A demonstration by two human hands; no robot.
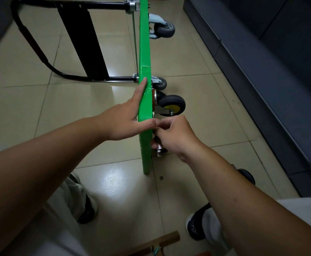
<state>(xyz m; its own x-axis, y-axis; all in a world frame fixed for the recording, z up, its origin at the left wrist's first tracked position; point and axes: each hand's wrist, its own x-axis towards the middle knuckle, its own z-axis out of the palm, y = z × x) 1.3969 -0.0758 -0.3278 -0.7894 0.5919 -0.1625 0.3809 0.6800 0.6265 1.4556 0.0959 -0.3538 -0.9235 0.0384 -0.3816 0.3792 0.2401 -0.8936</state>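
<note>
The green cart deck (145, 52) stands on its long edge on the tiled floor, running away from you. Left of the deck, its black handle (31, 43) lies folded out flat. On the deck's right face, a yellow-hubbed wheel (172, 105) sits just beyond your hands, with a grey caster (160, 83) behind it. Your left hand (125, 122) rests along the deck's top edge, fingers straight and gripping nothing, thumb laid across the edge. Your right hand (175, 135) is against the deck's right face, fingers curled round a metal bracket (159, 149). A small ring (161, 177) lies on the floor by the deck's near end.
</note>
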